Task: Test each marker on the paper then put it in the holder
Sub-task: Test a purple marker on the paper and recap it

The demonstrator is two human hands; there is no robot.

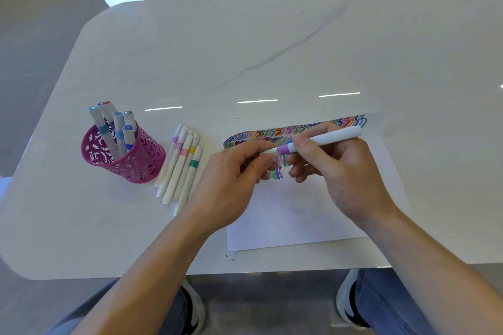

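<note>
Right hand (345, 171) grips purple-banded marker (326, 137) by its barrel, held level just above the paper (299, 215). Left hand (231, 179) pinches the marker's white left end. Paper's far edge is covered in coloured squiggles. Pink holder (122, 163) at table (272, 49) left has five markers in it. Loose markers (181, 166) lie between holder and paper.

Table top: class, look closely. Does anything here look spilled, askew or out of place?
Yes. Small blue ink specks sit on the table, just off the near left corner of the paper; test marks belong on the sheet. The loose markers beside the holder lie neatly bundled. Nothing else stands out.
</note>
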